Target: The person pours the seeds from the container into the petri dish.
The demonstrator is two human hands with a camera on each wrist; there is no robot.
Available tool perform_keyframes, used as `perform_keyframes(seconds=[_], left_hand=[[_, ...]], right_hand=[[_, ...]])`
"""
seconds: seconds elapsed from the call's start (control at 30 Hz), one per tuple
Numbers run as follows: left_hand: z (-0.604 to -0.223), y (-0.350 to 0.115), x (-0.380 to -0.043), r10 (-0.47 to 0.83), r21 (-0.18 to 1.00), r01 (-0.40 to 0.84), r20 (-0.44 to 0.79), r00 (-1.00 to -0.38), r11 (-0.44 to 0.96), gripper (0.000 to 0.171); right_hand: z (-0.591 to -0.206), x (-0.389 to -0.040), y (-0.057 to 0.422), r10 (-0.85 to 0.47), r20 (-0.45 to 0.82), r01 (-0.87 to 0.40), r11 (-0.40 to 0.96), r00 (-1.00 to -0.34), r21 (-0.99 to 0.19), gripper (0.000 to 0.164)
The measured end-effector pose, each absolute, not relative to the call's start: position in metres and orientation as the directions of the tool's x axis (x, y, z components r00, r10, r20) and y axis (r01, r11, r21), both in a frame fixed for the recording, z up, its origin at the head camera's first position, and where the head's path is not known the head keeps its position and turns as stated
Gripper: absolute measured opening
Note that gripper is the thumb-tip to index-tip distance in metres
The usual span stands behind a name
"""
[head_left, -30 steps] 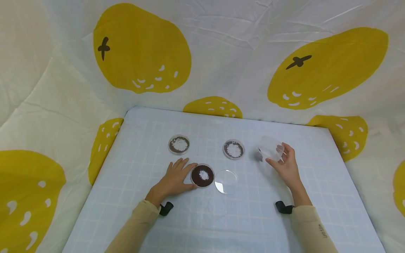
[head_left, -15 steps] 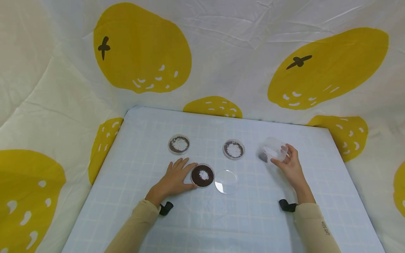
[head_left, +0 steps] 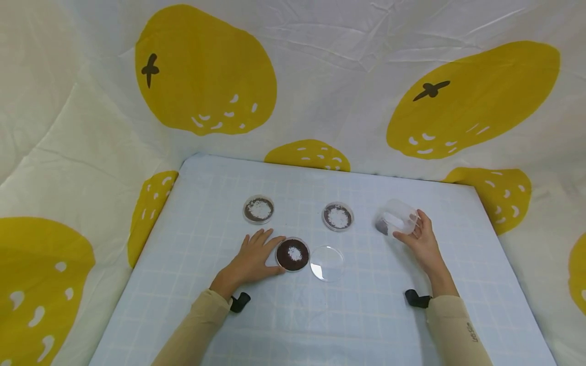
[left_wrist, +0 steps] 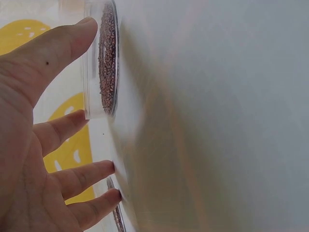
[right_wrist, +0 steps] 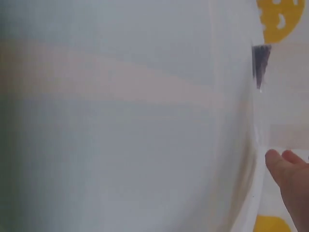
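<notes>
My left hand [head_left: 252, 258] holds a round petri dish [head_left: 283, 260] between thumb and index finger, the other fingers spread on the table. Dark brown granules fill this dish, with a small white patch in the middle. In the left wrist view, the thumb presses the side wall of the dish [left_wrist: 108, 63]. Just right of it lies a clear round lid [head_left: 327, 265]. Farther right, my right hand [head_left: 422, 243] grips a clear plastic tub [head_left: 399, 209] by its right side. White shows inside the tub, with a dark grey patch at its lower left.
Two more petri dishes with brown granules and white flakes stand farther back, one at the left [head_left: 258, 209] and one near the middle [head_left: 338, 217]. The table [head_left: 329, 325] has a pale checked cover. A white cloth [head_left: 329, 91] with yellow fruit prints rises behind and beside it.
My right hand has moved right with the tub, which sits less tilted than a second ago. The left hand and the dishes have stayed in place.
</notes>
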State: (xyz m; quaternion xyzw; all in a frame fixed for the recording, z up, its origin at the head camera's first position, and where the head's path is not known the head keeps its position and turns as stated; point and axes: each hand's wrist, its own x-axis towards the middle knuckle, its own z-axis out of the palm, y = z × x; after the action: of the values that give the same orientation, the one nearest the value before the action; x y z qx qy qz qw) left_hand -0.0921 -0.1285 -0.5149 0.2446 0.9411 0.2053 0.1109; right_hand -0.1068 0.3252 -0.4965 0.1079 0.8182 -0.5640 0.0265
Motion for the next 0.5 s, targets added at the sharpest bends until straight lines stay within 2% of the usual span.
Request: perform_keyframes(seconds=[0.13, 0.27, 0.5], left_hand=[[-0.515, -0.128, -0.092, 0.504, 0.432, 0.413, -0.117, -0.856, 0.802, 0.081], [-0.517, -0.128, -0.093, 0.5, 0.422, 0.412, -0.12, -0.857, 0.807, 0.08], [-0.517, -0.128, -0.093, 0.503, 0.415, 0.42, -0.109, -0.858, 0.807, 0.081]], right_hand=[[-0.5, -0.104, 0.331, 0.186, -0.059, 0.137, 0.444, -0.981, -0.885, 0.105], [-0.499, -0.099, 0.334, 0.261, 0.076, 0.073, 0.514, -0.962, -0.854, 0.098], [-0.48, -0.088, 0.325, 0.365, 0.16, 0.086, 0.573, -0.917, -0.815, 0.087]])
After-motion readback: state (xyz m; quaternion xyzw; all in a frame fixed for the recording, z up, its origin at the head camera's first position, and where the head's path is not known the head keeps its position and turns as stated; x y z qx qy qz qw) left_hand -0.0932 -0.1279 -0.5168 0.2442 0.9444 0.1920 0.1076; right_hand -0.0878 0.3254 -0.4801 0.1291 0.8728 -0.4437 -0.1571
